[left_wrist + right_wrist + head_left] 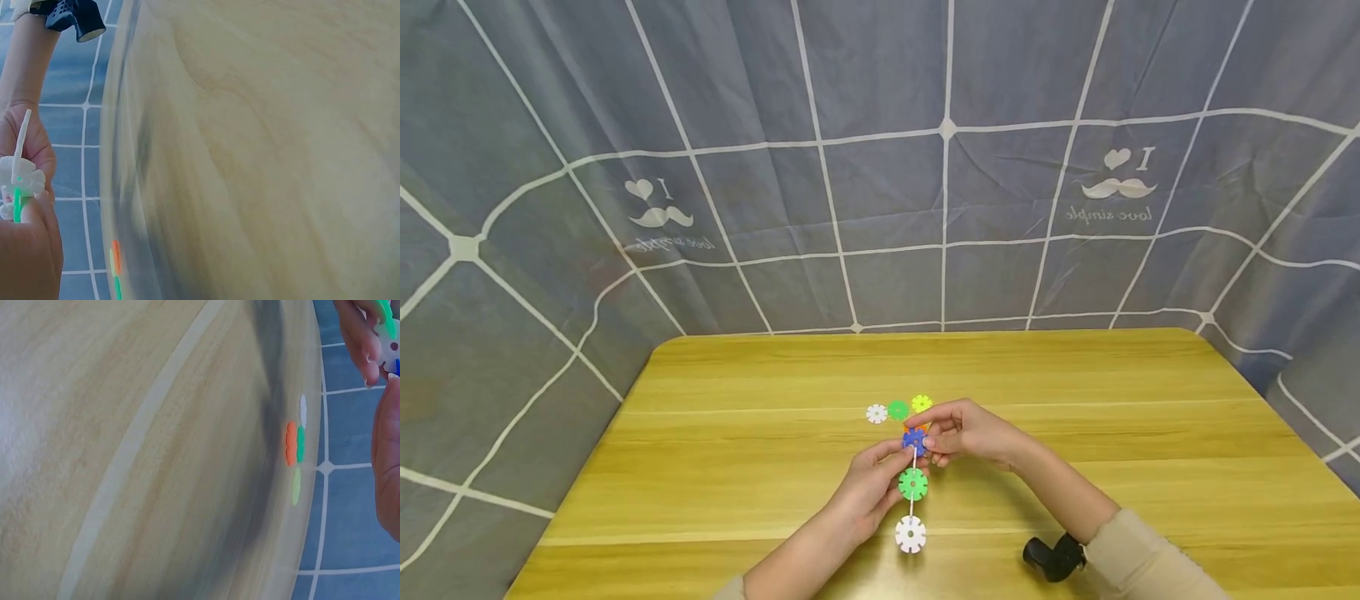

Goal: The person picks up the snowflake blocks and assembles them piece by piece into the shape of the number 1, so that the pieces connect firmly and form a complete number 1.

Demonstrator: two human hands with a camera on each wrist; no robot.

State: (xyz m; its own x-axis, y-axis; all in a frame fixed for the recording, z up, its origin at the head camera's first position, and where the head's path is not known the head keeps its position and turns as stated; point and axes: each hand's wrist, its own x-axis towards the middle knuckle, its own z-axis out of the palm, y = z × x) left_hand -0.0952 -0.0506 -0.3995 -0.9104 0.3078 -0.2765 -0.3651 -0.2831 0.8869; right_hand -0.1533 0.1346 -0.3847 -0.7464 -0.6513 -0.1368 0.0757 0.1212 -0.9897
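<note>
A short chain of notched plastic discs is held up between my two hands in the head view. At its top is a blue disc point(915, 441), then a white disc seen edge-on, a green disc point(913, 483), another edge-on white disc, and a white disc point(911, 534) at the near end. My left hand point(867, 490) pinches the chain just under the blue disc. The blue disc's right edge is pinched by my right hand point(973, 433). In the right wrist view, a white disc point(389, 353) shows between the fingertips; both hands are partly cut off there.
Beyond the hands, loose discs lie on the wooden table point(737, 483): white point(876, 413), green point(898, 409) and yellow point(922, 403). An orange disc point(909, 428) is mostly hidden behind the blue one. A black device point(1054, 557) sits by the right wrist. A grey curtain point(880, 192) hangs behind.
</note>
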